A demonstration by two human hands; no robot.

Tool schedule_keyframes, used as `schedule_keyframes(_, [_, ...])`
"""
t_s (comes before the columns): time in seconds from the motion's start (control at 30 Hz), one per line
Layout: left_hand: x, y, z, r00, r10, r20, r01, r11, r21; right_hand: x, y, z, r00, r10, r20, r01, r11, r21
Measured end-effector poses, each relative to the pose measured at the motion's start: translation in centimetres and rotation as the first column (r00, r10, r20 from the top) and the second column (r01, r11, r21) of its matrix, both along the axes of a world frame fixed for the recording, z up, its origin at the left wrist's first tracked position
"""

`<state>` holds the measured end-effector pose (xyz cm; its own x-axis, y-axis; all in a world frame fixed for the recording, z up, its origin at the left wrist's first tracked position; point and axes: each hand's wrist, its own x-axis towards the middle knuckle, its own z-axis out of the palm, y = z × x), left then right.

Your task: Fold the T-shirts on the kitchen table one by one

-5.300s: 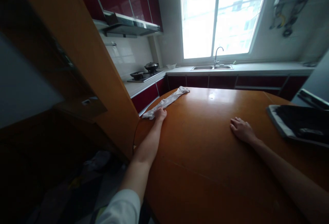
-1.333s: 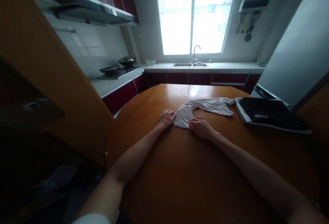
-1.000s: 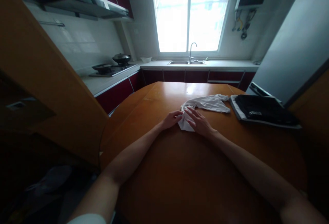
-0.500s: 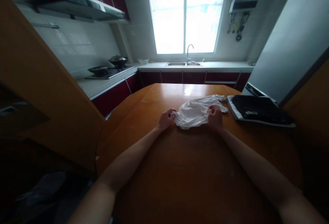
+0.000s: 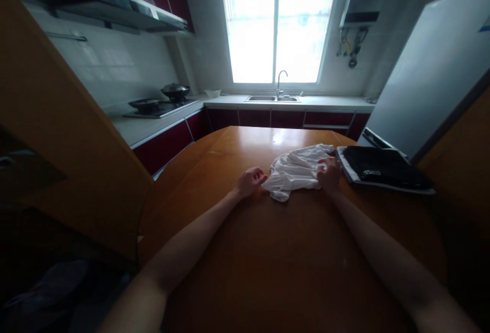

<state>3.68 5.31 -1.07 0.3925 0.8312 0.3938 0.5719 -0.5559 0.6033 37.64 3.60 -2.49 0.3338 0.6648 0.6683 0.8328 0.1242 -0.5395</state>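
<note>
Left hand: the left hand lies on the table, arm stretched forward from the near left edge. Fingers loosely curled and apart, holding nothing; the fingertips sit just beside the cloth's left edge. Whether they touch it cannot be told.

Right hand: the right hand rests on the cloth's right edge, arm reaching in from the near right corner. Fingers bent and closed on a fold of the cloth, knuckles up.

Cloth: the white cloth lies crumpled between the two hands, in the far half of the table, right of its middle. One corner hangs toward the near side; another part runs back toward the far edge.

Black item: a flat black folded item with a pale border lies at the table's right edge, just beside the right hand and the cloth. Whether it touches the cloth cannot be told.

Near half of table: bare wood, crossed only by the two forearms.

Left of table: a tall orange panel stands along the left edge.

Beyond the far edge: a counter with a sink and tap under the window; a stove with a pan to the left.

Right: a grey fridge stands behind the black item.
</note>
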Motion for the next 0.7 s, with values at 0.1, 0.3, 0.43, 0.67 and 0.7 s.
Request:
schedule_keyframes(0.1, [0.5,-0.8,0.1,0.972,-0.01,-0.233,0.022,0.999,0.05,-2.8,-1.2,0.4,0.872,0.429,0.236,-0.408,0.903,-0.135])
schedule_keyframes(0.3, [1.6,-2.0,-0.1,0.962,-0.076,-0.262,0.1,0.992,0.08,-5.6,-1.4,0.1,0.728,0.663,0.172,-0.616,0.744,-0.258])
schedule_keyframes(0.43, [2.9,-2.7,0.0,0.991,-0.034,-0.128,0.035,0.999,0.007,-4.3,-0.8,0.0,0.893,0.429,-0.135,-0.438,0.898,-0.048])
schedule_keyframes(0.67, [5.6,-4.9,-0.6,0.945,0.033,-0.326,-0.005,0.996,0.089,-3.5,-0.6,0.5,0.932,0.252,-0.261,-0.25,0.967,0.039])
schedule_keyframes(0.7, [5.4,-4.8,-0.6,0.941,0.03,-0.337,0.004,0.995,0.102,-3.5,-0.7,0.6,0.934,0.229,-0.273,-0.225,0.973,0.047])
